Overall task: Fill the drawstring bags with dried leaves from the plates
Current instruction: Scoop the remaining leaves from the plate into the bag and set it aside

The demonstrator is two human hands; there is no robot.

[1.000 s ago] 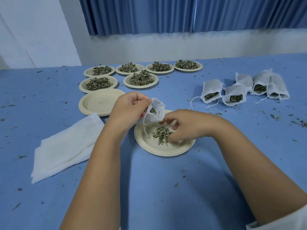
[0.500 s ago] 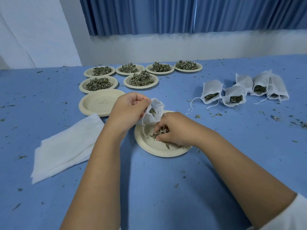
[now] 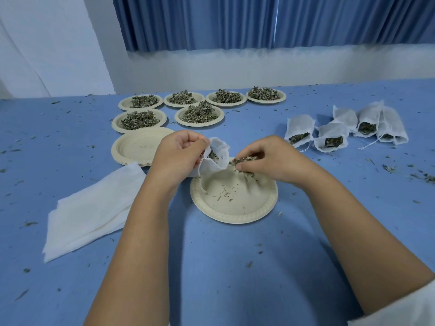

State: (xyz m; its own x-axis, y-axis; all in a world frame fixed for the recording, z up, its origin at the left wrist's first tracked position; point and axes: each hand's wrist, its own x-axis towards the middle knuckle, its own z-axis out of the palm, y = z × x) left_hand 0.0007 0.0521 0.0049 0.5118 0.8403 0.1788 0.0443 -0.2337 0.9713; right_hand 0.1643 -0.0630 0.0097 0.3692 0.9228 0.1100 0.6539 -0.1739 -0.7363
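Left hand [image 3: 179,158] pinches the rim of a small white fabric drawstring bag [image 3: 219,161] and holds it above the far left edge of a round cream paper plate [image 3: 235,208]. The bag mouth faces right, toward the right hand [image 3: 273,161]. Its long axis runs roughly left to right, and a loose cord hangs down to the plate. A few leaves show inside the mouth.

The right hand's fingers curl around a clump of dried green leaves [image 3: 243,160], just beside the bag mouth. The plate holds only crumbs.

Open surface lies on the near side and to the right of the plate. On the left are a stack of empty cream plates [image 3: 136,147] and a pile of flat white fabric pieces [image 3: 94,208].

Six cream plates heaped with leaves [image 3: 199,124] stand at the far side. A cluster of filled white bags [image 3: 300,128] lies at far right, mouths toward the viewer.

The blue table top [image 3: 235,267] is strewn with leaf fragments. Behind it, a pleated blue curtain [image 3: 235,20] hangs above a white wall [image 3: 235,67].
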